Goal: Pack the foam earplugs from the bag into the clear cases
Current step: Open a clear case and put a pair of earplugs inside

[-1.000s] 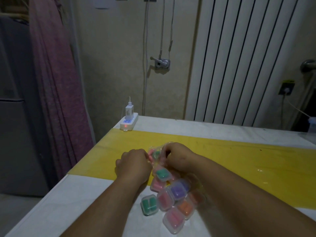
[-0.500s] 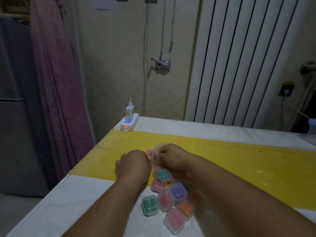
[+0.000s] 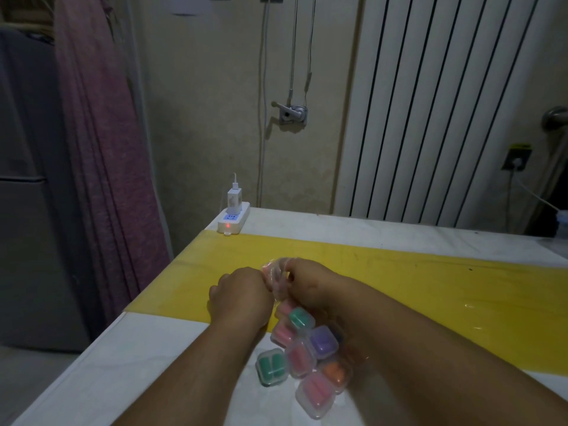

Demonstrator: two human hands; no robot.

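**Both hands work at the mouth of the bag**

The power strip [image 3: 232, 221] sits at the far left corner of the table [image 3: 147, 348]. The left hand [image 3: 242, 298] is curled, its fingers pinching the crinkled clear bag [image 3: 274, 272] raised between both hands. The right hand [image 3: 310, 284] grips the other side with bent fingers. Just near of them lie the cases [image 3: 302, 355], with coloured earplugs [image 3: 270, 365] inside. The step in hand seems to be opening the bag. The next move calls for an even pull outward that spills nothing.
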